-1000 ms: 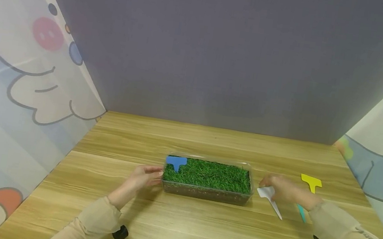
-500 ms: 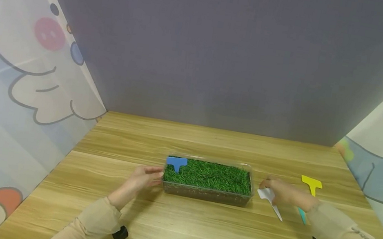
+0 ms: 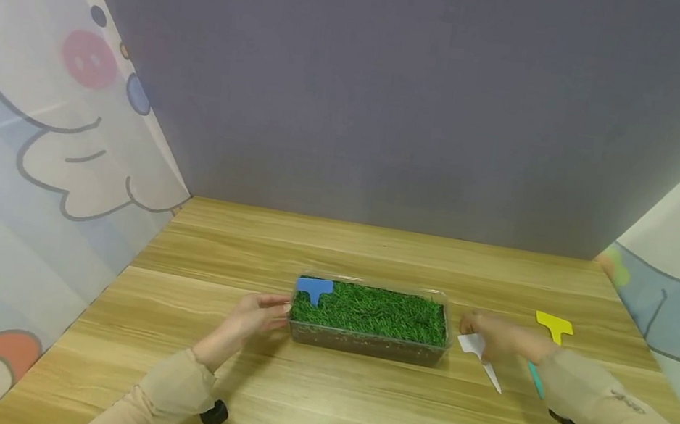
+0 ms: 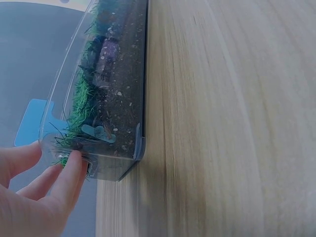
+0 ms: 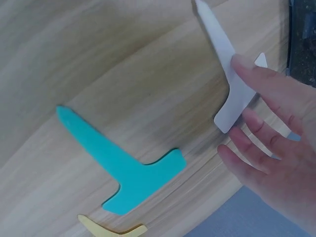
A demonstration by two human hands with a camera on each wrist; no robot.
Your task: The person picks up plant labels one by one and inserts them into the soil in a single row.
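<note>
Head view shows us a dark-grey panel [image 3: 385,87] behind a striped, light-brown wooden tabletop [image 3: 312,398]. On that we see a clear rectangular plastic box [image 3: 366,343], filled with green grass [image 3: 387,314]. The left hand [image 3: 252,316] has its fingers slightly apart, fingertips touching the box's left end. To the box's right, the right hand [image 3: 502,337] lays its thumb across a white flat T-shaped label [image 5: 237,98], other fingers loosely bent by the crossbar; we cannot tell whether they pinch it. A teal flat T-shaped label [image 5: 131,177] lies between that and a yellow flat T-shaped label [image 3: 554,324]. A blue flat T-shaped label [image 3: 315,287] stands in the grass, left end.
</note>
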